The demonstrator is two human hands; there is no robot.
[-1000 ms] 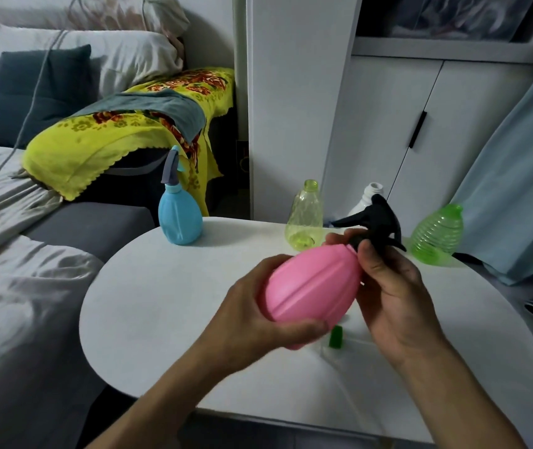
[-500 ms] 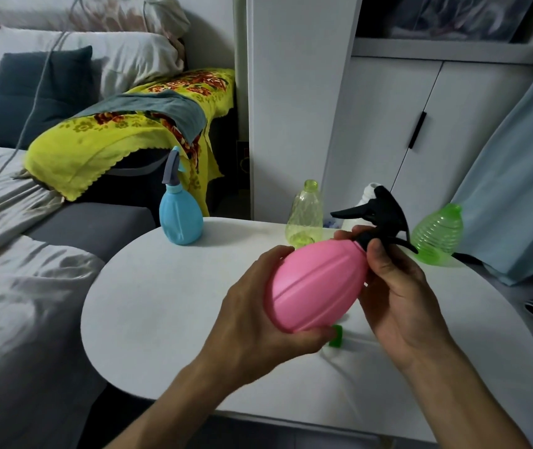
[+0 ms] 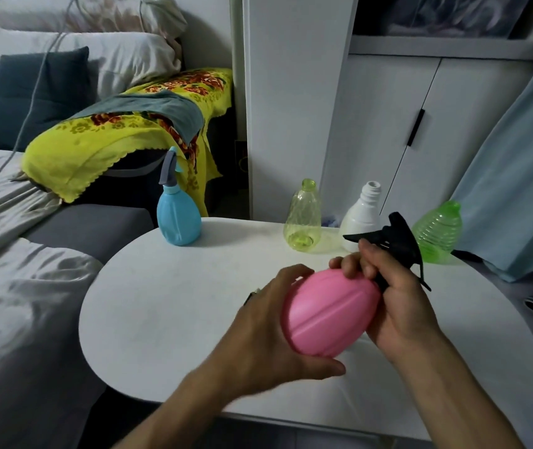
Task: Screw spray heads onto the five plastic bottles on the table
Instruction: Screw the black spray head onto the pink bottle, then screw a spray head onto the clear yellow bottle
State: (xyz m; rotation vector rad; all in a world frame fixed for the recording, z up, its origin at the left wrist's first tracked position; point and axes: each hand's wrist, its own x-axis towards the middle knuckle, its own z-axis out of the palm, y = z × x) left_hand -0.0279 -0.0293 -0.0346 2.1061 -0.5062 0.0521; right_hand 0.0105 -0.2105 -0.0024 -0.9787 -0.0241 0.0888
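Note:
My left hand (image 3: 268, 328) cups the base of a pink bottle (image 3: 330, 312), held tilted above the white round table (image 3: 174, 306). My right hand (image 3: 391, 286) grips the bottle's neck and the collar of a black spray head (image 3: 394, 241) that sits on that neck. A blue bottle (image 3: 178, 218) with a grey spray head stands at the table's far left. Along the far edge stand a yellow-green clear bottle (image 3: 302, 218), a white bottle (image 3: 360, 215) and a green ribbed bottle (image 3: 438, 233), all three without heads.
A grey sofa (image 3: 74, 228) with pale bedding lies left of the table, and a yellow flowered cloth (image 3: 113, 137) hangs behind the blue bottle. White cabinet doors (image 3: 388, 124) and a blue curtain (image 3: 517, 176) stand behind the table.
The pink bottle has shifted right and tilted up in my hands. My right hand has turned around the neck, and the black spray head has rotated. The green piece under the bottle is now hidden.

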